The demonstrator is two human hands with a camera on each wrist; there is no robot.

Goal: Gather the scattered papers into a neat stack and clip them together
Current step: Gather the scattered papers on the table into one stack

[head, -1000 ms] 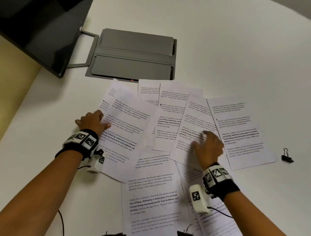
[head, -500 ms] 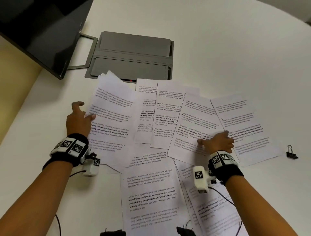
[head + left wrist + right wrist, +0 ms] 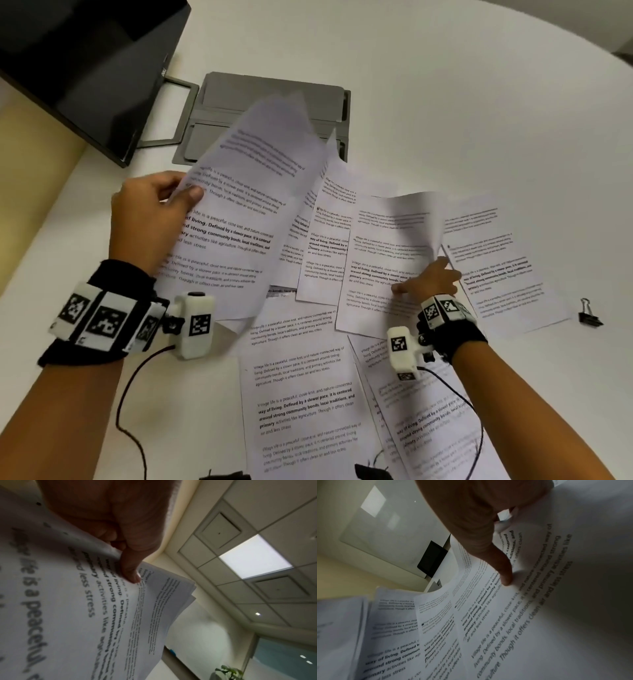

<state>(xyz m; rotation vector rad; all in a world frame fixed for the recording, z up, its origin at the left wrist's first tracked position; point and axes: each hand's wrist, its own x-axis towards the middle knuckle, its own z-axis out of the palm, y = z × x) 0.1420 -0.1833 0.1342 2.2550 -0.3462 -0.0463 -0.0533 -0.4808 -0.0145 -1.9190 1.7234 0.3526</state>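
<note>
The papers lie fanned and overlapping across the white table in front of the grey tablet case, and my left hand pinches a small bundle of sheets by its left edge, thumb on top, lifted clear and partly covering the case. My right hand, further right of the case, grips one sheet at its right edge, thumb pressed on the print, that edge curling up. The black binder clip sits alone on the table, well to the right beyond the last sheet.
</note>
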